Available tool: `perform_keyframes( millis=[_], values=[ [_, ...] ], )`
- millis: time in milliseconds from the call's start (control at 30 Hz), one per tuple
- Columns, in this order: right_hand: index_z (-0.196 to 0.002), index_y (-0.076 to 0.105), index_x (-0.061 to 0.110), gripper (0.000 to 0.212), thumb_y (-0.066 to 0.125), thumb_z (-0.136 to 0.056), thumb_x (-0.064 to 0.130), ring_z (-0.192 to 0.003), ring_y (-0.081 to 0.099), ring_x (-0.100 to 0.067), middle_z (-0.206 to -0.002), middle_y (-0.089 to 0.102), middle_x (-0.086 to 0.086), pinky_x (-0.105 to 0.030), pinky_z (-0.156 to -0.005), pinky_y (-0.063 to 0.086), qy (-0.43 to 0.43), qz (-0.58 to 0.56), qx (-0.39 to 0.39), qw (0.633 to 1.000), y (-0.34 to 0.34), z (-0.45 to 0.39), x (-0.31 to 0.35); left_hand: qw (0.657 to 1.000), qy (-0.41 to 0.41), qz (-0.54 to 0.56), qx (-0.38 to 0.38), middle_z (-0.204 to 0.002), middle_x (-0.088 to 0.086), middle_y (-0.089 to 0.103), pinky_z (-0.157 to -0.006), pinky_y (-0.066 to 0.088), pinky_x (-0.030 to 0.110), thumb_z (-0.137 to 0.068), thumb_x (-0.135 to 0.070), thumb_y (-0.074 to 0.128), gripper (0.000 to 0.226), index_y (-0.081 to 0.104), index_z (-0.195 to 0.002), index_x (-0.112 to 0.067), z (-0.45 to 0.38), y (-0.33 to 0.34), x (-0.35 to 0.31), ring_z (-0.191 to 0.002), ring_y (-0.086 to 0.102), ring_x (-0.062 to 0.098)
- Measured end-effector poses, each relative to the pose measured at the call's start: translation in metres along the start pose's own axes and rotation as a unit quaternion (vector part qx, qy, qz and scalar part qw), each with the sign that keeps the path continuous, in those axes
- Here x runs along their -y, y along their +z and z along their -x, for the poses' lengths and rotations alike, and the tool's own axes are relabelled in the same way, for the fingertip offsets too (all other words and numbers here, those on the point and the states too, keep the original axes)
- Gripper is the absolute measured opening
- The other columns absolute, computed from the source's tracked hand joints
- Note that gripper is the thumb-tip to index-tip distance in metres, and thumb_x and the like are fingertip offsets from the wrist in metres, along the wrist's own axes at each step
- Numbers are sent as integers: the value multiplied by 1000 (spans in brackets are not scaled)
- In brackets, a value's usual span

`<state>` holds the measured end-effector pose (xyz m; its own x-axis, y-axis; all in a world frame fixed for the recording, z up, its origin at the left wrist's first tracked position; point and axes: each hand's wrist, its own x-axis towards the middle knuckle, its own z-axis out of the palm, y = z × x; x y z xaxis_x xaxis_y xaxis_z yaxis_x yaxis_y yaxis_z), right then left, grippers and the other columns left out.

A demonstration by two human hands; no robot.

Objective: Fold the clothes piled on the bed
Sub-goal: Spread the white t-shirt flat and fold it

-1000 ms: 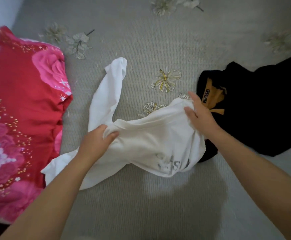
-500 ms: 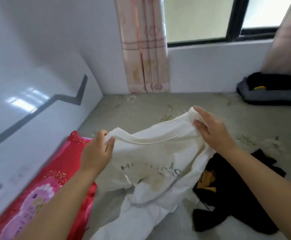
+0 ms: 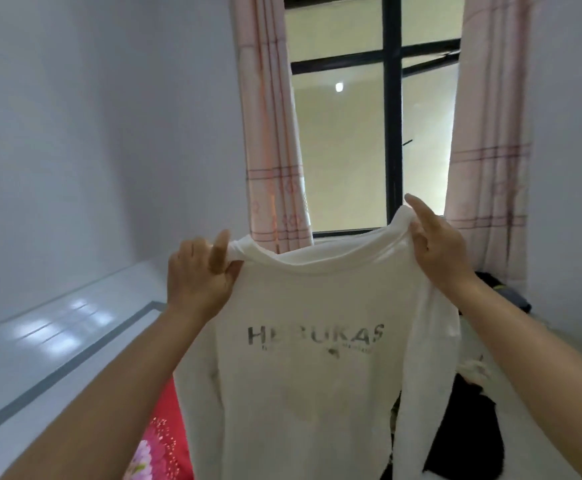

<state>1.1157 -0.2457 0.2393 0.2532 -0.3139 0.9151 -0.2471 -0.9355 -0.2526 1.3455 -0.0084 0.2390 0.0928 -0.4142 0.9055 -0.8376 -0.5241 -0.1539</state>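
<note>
Shirt [image 3: 303,393] hangs before the window [image 3: 345,133] — pillow [image 3: 165,441] lower left, probably another garment [image 3: 469,431] lower right.

Soft daylight from the window [image 3: 338,140] above and behind the hands; room evenly bright, no hard shadows. Glossy glare patches on the wall [image 3: 57,327] left of the left hand. Slight overall softness, shirt print blurry. Wide-angle bending at edges.

Grey bed [image 3: 538,393] mostly hidden behind the raised cloth. On it, a red floral pillow [image 3: 165,441] at lower left and a black garment [image 3: 469,434] at lower right. Further back by the right curtain, a dark bundle [image 3: 505,289], possibly folded clothes.
</note>
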Motion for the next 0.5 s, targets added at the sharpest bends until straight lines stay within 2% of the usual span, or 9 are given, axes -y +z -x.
perform_keyframes(
  millis=[100,167,233,367,433,500],
  values=[
    [-129,44,9,43,33,-95,34,-51,57,-33,-69,60,-22,-25,-50,35,-140,112,-92,980,-48,-14,19,998,18,-2,-53,-66,21,50,-49,39,33,-88,-51,27,48,41,-106,-9,-11,-41,8,-54,51,34],
    [-123,41,11,42,23,-99,40,-41,53,-29,-62,59,-18,-23,-39,37,-202,160,-113,960,-76,-23,26,997,24,-3,-74,-69,23,50,-51,41,35,-91,-58,12,59,40,-108,-9,-13,-59,12,-56,51,35],
    [-119,42,11,43,19,-99,42,-38,52,-28,-59,59,-16,-22,-36,37,-243,189,-119,944,-95,-28,29,995,15,-8,-94,-71,26,51,-53,44,40,-91,-59,8,63,39,-110,-8,-10,-69,15,-59,52,37],
    [-117,44,12,43,17,-100,41,-36,50,-28,-57,56,-13,-21,-34,36,-274,208,-77,936,-94,-17,21,997,-2,-26,-75,-77,29,52,-59,46,47,-91,-60,13,61,39,-113,-9,5,-62,10,-66,54,42],
    [-118,43,12,43,17,-100,41,-36,50,-28,-57,55,-14,-22,-33,36,-258,205,-42,943,-80,-1,8,999,-10,-19,-36,-82,30,52,-64,44,49,-86,-56,26,55,36,-115,-11,17,-46,5,-74,51,42],
    [-118,43,12,42,18,-100,40,-37,51,-28,-58,56,-15,-23,-34,38,-240,203,-13,949,-59,17,-9,1000,-24,-10,15,-88,28,51,-68,40,47,-81,-52,28,51,32,-116,-15,30,-25,2,-81,43,38]
  ],
)
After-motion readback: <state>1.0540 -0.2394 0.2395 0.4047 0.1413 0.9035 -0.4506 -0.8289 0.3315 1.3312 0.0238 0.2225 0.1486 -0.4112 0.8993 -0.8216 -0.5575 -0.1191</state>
